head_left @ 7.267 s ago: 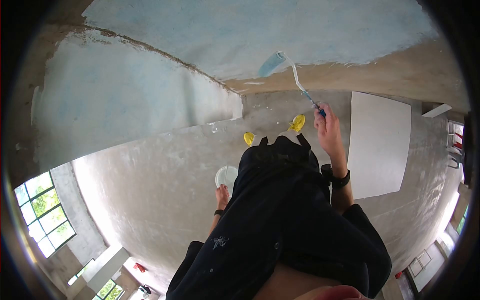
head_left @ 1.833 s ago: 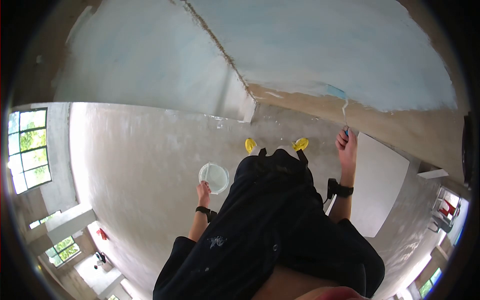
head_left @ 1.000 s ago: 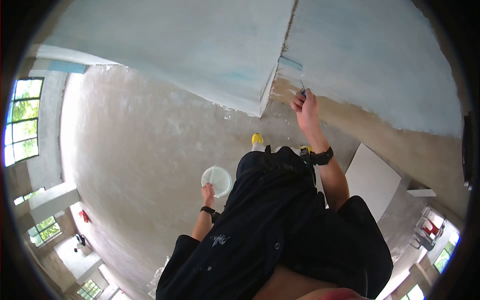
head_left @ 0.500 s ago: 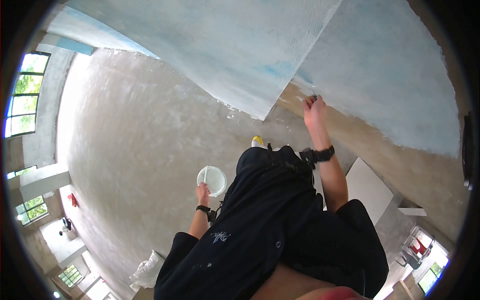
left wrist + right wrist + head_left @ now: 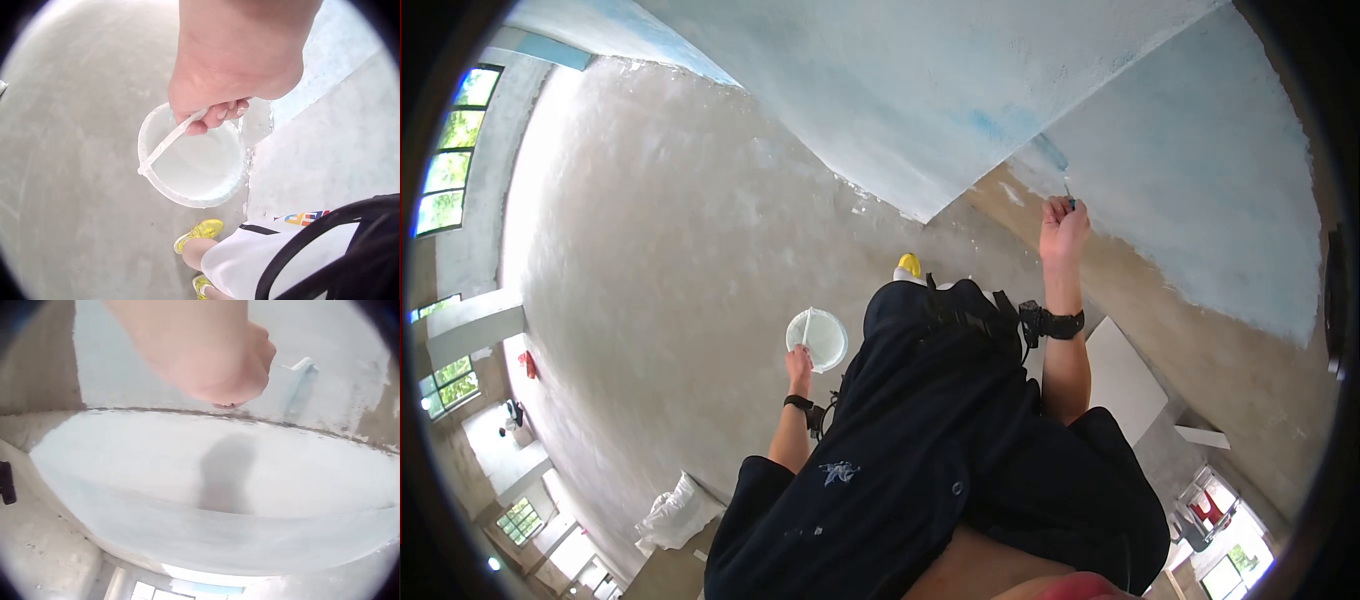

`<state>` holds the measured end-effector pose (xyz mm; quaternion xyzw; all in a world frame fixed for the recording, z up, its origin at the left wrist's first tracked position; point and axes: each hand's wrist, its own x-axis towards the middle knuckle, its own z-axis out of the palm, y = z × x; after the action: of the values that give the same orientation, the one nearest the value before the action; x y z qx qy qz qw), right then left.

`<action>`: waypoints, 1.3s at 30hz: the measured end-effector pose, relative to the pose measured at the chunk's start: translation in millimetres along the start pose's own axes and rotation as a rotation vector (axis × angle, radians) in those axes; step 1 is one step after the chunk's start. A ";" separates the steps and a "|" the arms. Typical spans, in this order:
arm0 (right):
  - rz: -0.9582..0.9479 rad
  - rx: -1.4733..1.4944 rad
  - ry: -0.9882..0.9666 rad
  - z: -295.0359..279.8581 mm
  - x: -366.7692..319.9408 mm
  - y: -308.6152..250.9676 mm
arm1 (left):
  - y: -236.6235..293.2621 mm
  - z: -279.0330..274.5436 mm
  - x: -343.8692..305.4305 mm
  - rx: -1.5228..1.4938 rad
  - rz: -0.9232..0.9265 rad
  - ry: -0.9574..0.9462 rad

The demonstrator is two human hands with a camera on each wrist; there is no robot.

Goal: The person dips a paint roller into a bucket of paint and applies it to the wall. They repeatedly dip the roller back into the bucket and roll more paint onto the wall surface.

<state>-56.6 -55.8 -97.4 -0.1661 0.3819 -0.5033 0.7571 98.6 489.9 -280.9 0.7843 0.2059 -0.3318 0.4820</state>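
Note:
My right hand grips the handle of a paint roller, whose blue-tinted sleeve lies at the pale blue wall, close beside the corner edge. In the right wrist view the hand's back hides most of the handle, while the white frame and roller sleeve show past the knuckles. Down at my left side, my left hand holds a white bucket by its bail handle. The fingers curl round that handle in the left wrist view. Whitish, pale paint shows inside the bucket.
Bare brown plaster runs below the painted wall. A white board lies on the floor at the right. Behind me on the left is a white sack. One yellow shoe shows on the concrete floor.
The roller has gone from the right stretch of wall to beside the corner, still in my right hand. My view has turned, bringing the white sack in. The bucket stays in my left hand.

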 end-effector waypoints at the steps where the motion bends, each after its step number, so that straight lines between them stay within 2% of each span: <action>1: 0.014 -0.039 0.035 1.2 5.5 4.1 | -1.1 0.4 0.8 0.004 -0.001 -0.001; 3: 0.029 -0.070 0.075 -2.3 23.0 19.6 | -1.3 -1.6 2.0 -0.048 -0.019 -0.021; 5: 0.051 -0.210 0.204 -20.2 55.8 52.1 | 5.7 0.3 -2.4 -0.047 -0.030 -0.002; 8: 0.099 -0.201 0.291 -31.2 77.8 76.4 | 2.1 0.4 -2.6 -0.057 -0.068 0.007; 10: 0.074 -0.194 0.257 -26.8 71.6 67.3 | -3.7 -2.7 -6.1 -0.056 -0.102 -0.001; 12: 0.050 -0.193 0.223 -19.9 52.1 47.9 | -7.1 -5.8 -10.2 -0.037 -0.060 0.041; 14: 0.053 -0.024 0.035 -16.4 32.1 22.8 | -9.2 -4.2 -13.1 -0.055 -0.080 0.044; 15: 0.060 -0.032 0.034 -9.1 26.3 19.5 | -11.3 -1.8 -13.4 -0.071 -0.092 0.045; 17: 0.064 -0.126 0.162 0.9 19.3 21.1 | -16.4 1.9 -12.5 -0.063 -0.092 0.063; 22: 0.187 -0.219 0.183 -47.2 102.5 110.1 | -20.3 5.8 -7.5 -0.058 -0.059 0.084; 26: 0.249 -0.157 0.192 -84.8 143.7 132.8 | -19.4 8.7 -11.9 -0.080 -0.096 0.097; 29: 0.234 -0.092 0.175 -91.3 139.2 112.8 | -25.1 10.2 -7.5 -0.051 -0.095 0.111; 33: 0.096 -0.174 0.254 -46.0 58.9 44.6 | -21.3 9.4 -9.3 -0.048 -0.094 0.090; 35: 0.072 -0.024 0.074 -48.1 41.7 13.9 | -20.5 9.2 -6.7 -0.034 -0.096 0.083; 39: 0.111 -0.031 0.004 -51.8 27.7 -5.9 | -2.5 10.3 -5.4 -0.013 -0.096 0.088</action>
<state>-93.4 -76.1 -138.8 -0.1556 0.3998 -0.4549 0.7804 89.9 481.8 -281.8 0.7842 0.2665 -0.3184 0.4612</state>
